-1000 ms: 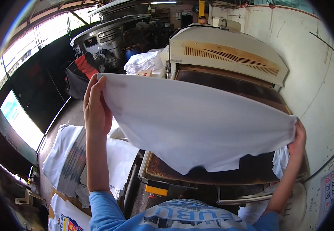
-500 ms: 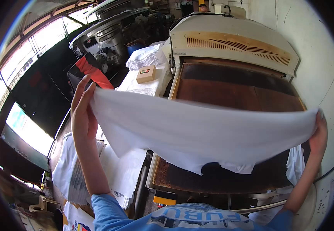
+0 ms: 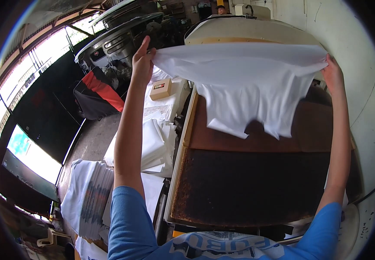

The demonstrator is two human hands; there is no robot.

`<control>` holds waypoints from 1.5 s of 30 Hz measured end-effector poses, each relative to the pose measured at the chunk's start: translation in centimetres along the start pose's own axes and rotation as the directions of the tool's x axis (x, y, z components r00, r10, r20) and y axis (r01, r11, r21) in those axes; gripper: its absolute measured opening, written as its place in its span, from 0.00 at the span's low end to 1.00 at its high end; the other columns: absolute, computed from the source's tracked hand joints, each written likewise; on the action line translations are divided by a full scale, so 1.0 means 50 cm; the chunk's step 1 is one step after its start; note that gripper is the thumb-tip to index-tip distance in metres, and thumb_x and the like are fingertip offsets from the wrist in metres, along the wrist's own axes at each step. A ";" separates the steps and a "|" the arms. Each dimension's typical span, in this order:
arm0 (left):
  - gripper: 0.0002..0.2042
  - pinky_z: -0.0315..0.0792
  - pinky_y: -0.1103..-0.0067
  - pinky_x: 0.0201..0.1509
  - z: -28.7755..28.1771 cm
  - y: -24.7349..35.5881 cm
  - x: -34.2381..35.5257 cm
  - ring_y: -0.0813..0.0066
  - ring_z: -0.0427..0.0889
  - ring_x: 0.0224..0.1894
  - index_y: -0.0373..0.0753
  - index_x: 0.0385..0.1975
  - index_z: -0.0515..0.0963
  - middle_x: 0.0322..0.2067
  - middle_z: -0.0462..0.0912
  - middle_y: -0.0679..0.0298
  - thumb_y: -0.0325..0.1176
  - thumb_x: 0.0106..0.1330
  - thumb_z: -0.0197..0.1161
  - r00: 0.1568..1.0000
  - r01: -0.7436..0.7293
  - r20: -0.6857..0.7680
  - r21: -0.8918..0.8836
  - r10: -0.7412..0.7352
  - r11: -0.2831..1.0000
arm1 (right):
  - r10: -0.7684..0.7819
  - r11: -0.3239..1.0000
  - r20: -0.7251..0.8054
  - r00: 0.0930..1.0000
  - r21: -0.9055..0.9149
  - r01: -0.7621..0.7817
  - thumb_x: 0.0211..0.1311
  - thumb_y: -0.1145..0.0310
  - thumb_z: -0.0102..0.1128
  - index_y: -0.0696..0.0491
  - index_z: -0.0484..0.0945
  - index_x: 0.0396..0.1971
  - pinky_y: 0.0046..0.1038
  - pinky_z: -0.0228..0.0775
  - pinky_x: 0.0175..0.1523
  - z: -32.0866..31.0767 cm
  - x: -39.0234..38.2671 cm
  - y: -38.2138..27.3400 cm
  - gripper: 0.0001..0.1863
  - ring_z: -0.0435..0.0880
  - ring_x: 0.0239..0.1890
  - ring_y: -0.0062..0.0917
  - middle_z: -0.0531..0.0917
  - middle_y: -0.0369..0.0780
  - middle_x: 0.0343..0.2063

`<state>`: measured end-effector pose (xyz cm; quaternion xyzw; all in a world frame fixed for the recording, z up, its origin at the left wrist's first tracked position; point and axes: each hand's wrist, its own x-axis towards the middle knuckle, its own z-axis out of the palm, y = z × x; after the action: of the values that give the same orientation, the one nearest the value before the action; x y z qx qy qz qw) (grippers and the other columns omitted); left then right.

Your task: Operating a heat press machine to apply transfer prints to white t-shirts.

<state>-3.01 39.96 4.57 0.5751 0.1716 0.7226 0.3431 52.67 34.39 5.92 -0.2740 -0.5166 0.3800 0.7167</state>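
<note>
With arms stretched forward, my left hand (image 3: 144, 60) pinches one upper corner of a white fabric piece (image 3: 248, 73), index finger raised, and my right hand (image 3: 332, 71) grips the opposite corner. The fabric is spread sideways between them, its notched lower edge hanging over the far part of a flat bed (image 3: 261, 182) that is brown behind and dark with rusty edges in front. The cream machine housing (image 3: 248, 28) behind is partly hidden by the fabric.
A side table (image 3: 176, 93) holds white sheets (image 3: 144, 143) and a cardboard box (image 3: 160, 90). Stacked white fabric (image 3: 83, 197) is at lower left, a red and black cover (image 3: 101, 89) farther back. A wall (image 3: 356, 86) runs along the right. A person (image 3: 221, 11) is behind the machine.
Both hands have moved up and forward with the fabric, carrying it over the far part of the bed. More of the dark front surface now shows.
</note>
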 end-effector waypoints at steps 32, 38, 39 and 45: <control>0.11 0.63 0.76 0.42 0.039 -0.146 -0.034 0.76 0.72 0.37 0.42 0.39 0.70 0.32 0.74 0.68 0.40 0.62 0.50 0.957 0.237 -0.106 -0.246 -0.270 0.940 | -0.009 0.999 -0.011 1.000 -0.037 0.008 0.59 0.62 0.48 0.54 0.69 0.41 0.26 0.56 0.51 -0.055 0.030 0.079 0.15 0.69 0.44 0.20 0.73 0.34 0.39; 0.10 0.65 0.81 0.42 0.018 -0.151 -0.084 0.78 0.73 0.36 0.40 0.37 0.71 0.32 0.75 0.68 0.38 0.62 0.50 0.934 0.291 -0.153 -0.203 -0.324 0.935 | 0.053 0.999 -0.058 0.997 -0.011 -0.054 0.59 0.62 0.47 0.54 0.68 0.42 0.24 0.58 0.50 -0.054 -0.006 0.124 0.15 0.70 0.44 0.20 0.73 0.35 0.40; 0.10 0.67 0.80 0.39 0.039 -0.173 -0.113 0.78 0.73 0.33 0.39 0.35 0.71 0.29 0.75 0.68 0.38 0.61 0.51 0.896 0.346 -0.206 -0.227 -0.392 0.910 | 0.105 0.993 -0.099 0.989 -0.051 -0.111 0.59 0.63 0.48 0.54 0.69 0.41 0.23 0.59 0.48 -0.071 -0.025 0.139 0.14 0.70 0.43 0.20 0.73 0.35 0.38; 0.08 0.71 0.76 0.24 -0.065 -0.407 -0.295 0.74 0.73 0.22 0.37 0.29 0.70 0.22 0.72 0.65 0.35 0.58 0.54 0.599 0.759 -0.247 -0.129 -0.762 0.638 | 0.250 0.876 -0.295 0.922 -0.336 -0.345 0.57 0.67 0.50 0.56 0.73 0.32 0.22 0.64 0.35 -0.198 -0.130 0.390 0.08 0.72 0.28 0.17 0.75 0.33 0.25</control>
<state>1.51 44.57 -19.93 0.3377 0.4423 0.5821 0.5929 55.80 39.93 -15.96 -0.5290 -0.4404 0.3422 0.6396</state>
